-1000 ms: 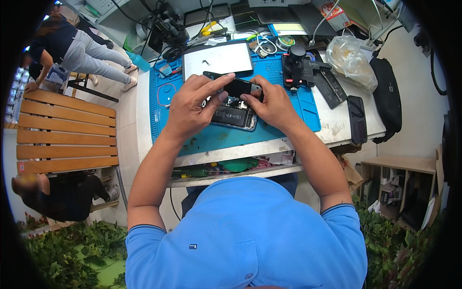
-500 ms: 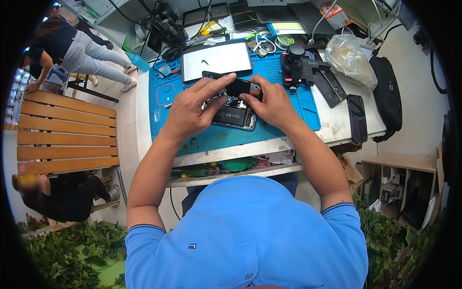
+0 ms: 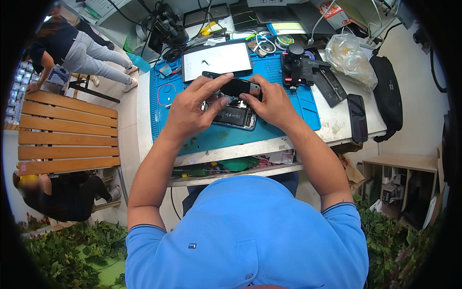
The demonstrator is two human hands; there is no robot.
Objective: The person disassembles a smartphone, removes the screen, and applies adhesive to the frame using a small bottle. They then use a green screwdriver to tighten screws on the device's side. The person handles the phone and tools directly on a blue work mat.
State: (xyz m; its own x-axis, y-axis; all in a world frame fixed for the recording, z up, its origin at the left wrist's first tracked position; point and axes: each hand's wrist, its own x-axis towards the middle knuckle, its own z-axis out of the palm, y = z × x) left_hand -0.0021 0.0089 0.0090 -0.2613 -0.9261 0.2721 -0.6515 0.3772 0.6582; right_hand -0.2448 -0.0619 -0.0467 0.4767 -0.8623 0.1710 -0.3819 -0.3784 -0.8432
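Above a blue mat point(image 3: 219, 138), the left hand point(image 3: 193, 107) is arching, thumb and forefinger parted, while the right hand point(image 3: 272, 103) is angling inward over an opened phone point(image 3: 232, 116) on the mat, pinching a tilted screen's point(image 3: 235, 87) right end between thumb and fingers. The left hand is hiding part of the phone; whether its fingers are gripping anything cannot be told.

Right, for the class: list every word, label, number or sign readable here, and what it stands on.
White board: handwritten marks by the left edge; I won't transcribe them.
Phone battery: pale print, too small to read.
Blue shirt: small chest mark, unreadable.
Black pouch: small pale mark, unreadable.
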